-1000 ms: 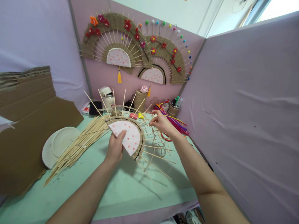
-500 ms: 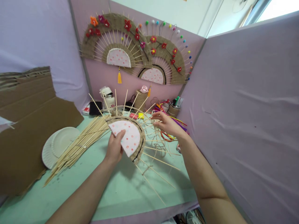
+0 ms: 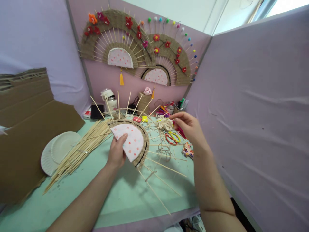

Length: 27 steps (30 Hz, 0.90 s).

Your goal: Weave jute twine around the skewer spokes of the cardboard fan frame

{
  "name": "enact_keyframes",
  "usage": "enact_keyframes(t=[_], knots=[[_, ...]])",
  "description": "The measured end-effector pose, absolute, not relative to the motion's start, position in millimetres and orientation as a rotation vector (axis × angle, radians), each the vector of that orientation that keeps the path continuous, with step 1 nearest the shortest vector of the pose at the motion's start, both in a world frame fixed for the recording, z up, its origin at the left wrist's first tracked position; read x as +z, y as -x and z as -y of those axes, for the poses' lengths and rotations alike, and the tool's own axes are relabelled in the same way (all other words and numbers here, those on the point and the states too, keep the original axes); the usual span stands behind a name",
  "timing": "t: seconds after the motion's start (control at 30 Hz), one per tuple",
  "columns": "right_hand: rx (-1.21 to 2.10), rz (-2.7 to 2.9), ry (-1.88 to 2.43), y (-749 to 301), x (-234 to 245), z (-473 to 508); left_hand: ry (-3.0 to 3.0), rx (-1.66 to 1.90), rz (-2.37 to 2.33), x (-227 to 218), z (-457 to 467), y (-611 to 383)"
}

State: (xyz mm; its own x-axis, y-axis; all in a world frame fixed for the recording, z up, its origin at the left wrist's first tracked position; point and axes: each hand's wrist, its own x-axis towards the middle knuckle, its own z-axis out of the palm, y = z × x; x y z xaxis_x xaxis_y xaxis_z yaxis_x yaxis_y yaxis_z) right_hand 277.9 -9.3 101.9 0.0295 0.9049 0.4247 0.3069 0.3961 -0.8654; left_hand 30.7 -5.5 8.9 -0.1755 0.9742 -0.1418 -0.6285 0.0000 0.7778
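Note:
My left hand (image 3: 117,151) grips a half-round fan frame (image 3: 129,138), thumb on its white, pink-dotted face and fingers behind. A band of woven twine with a black line edges that face, and thin wooden sticks fan outward from it. One loose strand of twine (image 3: 124,109) arcs across the upper sticks. To the right, my right hand (image 3: 187,125) is raised with thumb and fingertips drawn close together; whatever lies between them is too fine to make out. Just left of its fingertips is a pale bundle of cord (image 3: 164,123), with yellow and red-orange handled scissors (image 3: 174,138) below.
A bundle of thin sticks (image 3: 77,154) lies left, over white paper plates (image 3: 48,156). Torn cardboard (image 3: 31,129) stands at far left. A twine spool (image 3: 145,102), a bottle (image 3: 111,102) and a phone-like black object (image 3: 97,111) line the back. Finished fans (image 3: 116,19) hang behind.
My right hand has moved right, away from the fan's sticks, and its fingers have drawn closer together. The pale cord and scissors now show more clearly. My left hand keeps its grip on the fan frame.

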Motion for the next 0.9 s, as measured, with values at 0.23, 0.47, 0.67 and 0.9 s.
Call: enact_keyframes(t=[0.23,0.47,0.67,0.9], knots=[[0.561,0.957,0.883,-307.4,72.5,14.5,-0.429,1.517,-0.823,11.6,1.2,-27.3],[0.722,0.891,0.990,-301.3,22.1,14.2,-0.385,1.436,-0.796,16.4,-0.9,-24.9],[1.014,0.922,0.929,-268.1,10.0,21.7,-0.357,1.383,-0.800,21.2,-2.3,-23.9],[1.158,0.873,0.859,-254.5,4.4,17.2,-0.365,1.355,-0.816,25.3,-2.1,-23.4]])
